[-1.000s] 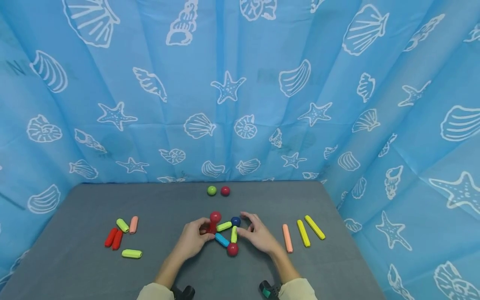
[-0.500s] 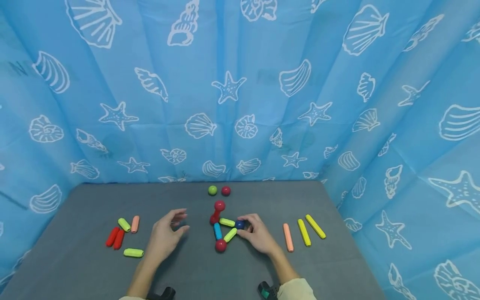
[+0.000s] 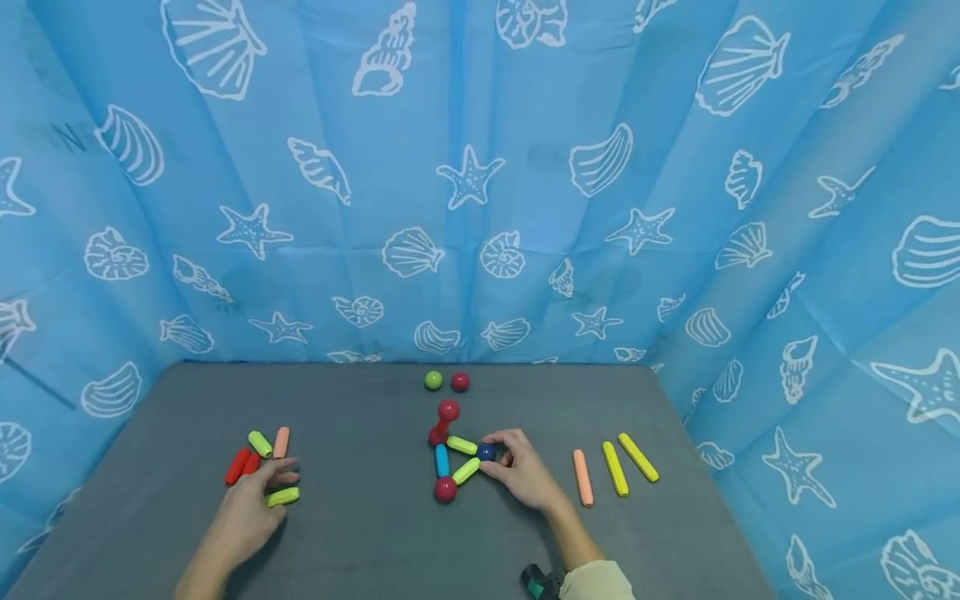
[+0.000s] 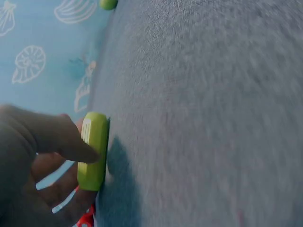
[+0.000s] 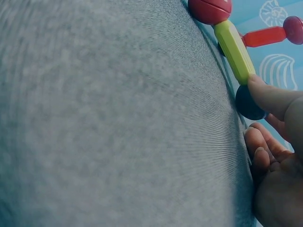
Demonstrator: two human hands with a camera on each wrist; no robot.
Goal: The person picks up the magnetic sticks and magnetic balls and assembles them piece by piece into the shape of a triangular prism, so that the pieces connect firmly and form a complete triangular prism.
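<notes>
At the table's left, my left hand pinches a short yellow-green rod, thumb on its near face and fingers behind. In the middle lies a triangle of rods and balls: two yellow-green rods, a blue rod, a red ball at the near corner, a dark blue ball at the right and another red ball at the far left corner. From that corner a red rod rises to a further red ball. My right hand holds the dark blue ball between thumb and fingers.
Beside my left hand lie two red rods, another yellow-green rod and a short peach rod. To the right are a long peach rod and two yellow rods. A green ball and a red ball sit at the back.
My left hand has let go of the triangle's left side, moved left and taken the short yellow-green rod. The triangle has turned slightly; my right hand stays at the blue ball.
</notes>
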